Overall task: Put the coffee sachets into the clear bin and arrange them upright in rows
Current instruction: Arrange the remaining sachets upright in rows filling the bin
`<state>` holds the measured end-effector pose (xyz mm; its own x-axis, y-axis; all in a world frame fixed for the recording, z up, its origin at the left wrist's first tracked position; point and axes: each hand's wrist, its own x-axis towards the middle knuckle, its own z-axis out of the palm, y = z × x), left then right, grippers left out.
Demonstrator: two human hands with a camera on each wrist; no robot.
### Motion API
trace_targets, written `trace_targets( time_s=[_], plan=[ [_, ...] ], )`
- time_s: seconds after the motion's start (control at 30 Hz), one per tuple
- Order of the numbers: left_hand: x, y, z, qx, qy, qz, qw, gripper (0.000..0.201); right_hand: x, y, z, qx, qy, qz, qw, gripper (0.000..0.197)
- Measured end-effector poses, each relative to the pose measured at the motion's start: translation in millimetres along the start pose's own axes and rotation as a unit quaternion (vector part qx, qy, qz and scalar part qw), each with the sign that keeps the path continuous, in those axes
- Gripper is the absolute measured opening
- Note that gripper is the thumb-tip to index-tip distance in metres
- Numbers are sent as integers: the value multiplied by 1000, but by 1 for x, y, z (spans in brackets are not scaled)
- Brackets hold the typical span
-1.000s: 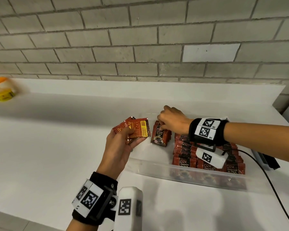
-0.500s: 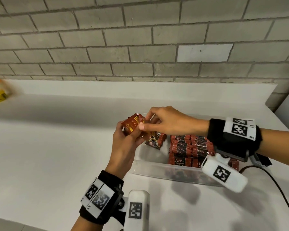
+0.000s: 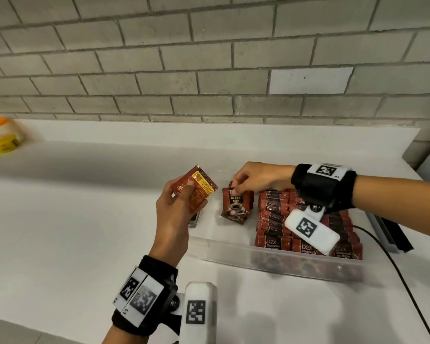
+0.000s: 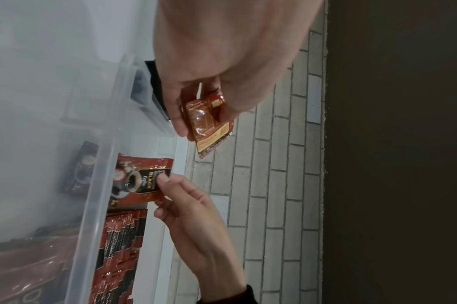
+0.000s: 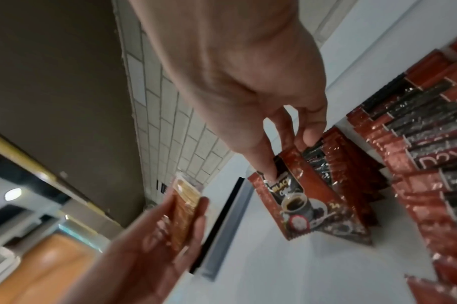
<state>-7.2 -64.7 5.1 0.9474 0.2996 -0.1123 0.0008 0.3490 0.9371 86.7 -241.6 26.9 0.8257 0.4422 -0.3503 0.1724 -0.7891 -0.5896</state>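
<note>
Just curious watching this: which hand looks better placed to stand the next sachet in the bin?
Probably the right hand: it is over the clear bin, pinching a sachet there. The left hand holds spare sachets beside it.

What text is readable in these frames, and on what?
"BLACK" and "Coffee": sachet the right hand pinches upright in the clear bin.
"D2X": front-row sachets.
Back print of the sachets the left hand holds: too blurred.
Wrist tags: square codes, no words.
</note>
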Motion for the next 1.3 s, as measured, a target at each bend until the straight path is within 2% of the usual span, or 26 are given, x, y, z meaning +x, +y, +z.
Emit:
trace_targets(
  time_s=[0.13, 0.33, 0.4, 0.5, 0.53, 0.57, 0.63, 0.67, 0.8, 0.9, 0.97, 1.07, 1.13, 1.3],
  plan=[
    [-1, 2, -6, 11, 2, 15, 1000, 19, 12, -2, 8, -114, 18, -30, 993, 17],
    [-4, 8, -9, 57, -34, 63, 996, 15, 21, -1, 27, -265, 60, -51, 961, 7],
    [-6, 10, -11, 91, -41, 94, 991, 16, 21, -1, 29, -317, 73, -52, 944, 8],
    [-4, 8, -14, 190, -39, 155, 969, 17, 23, 0, 28, -335, 72, -45, 938, 17],
    [-4, 6, -13, 252, -55, 193, 947, 18, 24, 0, 27, -329, 69, -39, 941, 18],
    [-4, 4, -11, 331, -78, 245, 908, 18, 25, 1, 25, -320, 67, -36, 945, 17],
    [-1, -2, 1, 481, -106, 323, 808, 13, 28, 2, 21, -296, 56, -36, 953, 21],
    [0, -2, 9, 539, -107, 329, 768, 12, 30, 2, 18, -284, 53, -36, 957, 24],
    [9, -6, 39, 708, -134, 268, 640, 14, 33, 6, 7, -218, 57, -42, 973, 21],
    [20, -14, 51, 757, -194, 221, 584, 17, 32, 10, 1, -147, 30, -43, 988, 11],
    [27, -21, 56, 758, -233, 192, 579, 20, 29, 11, -1, -130, 10, -40, 991, 6],
    [35, -26, 60, 714, -276, 103, 636, 26, 28, 10, -2, -124, -16, -34, 992, 14],
    [40, -30, 59, 695, -297, 52, 653, 34, 29, 10, -2, -125, -19, -33, 991, 17],
    [49, -31, 52, 713, -341, -7, 613, 35, 34, 11, 7, -164, -17, -22, 986, 29]
  ],
)
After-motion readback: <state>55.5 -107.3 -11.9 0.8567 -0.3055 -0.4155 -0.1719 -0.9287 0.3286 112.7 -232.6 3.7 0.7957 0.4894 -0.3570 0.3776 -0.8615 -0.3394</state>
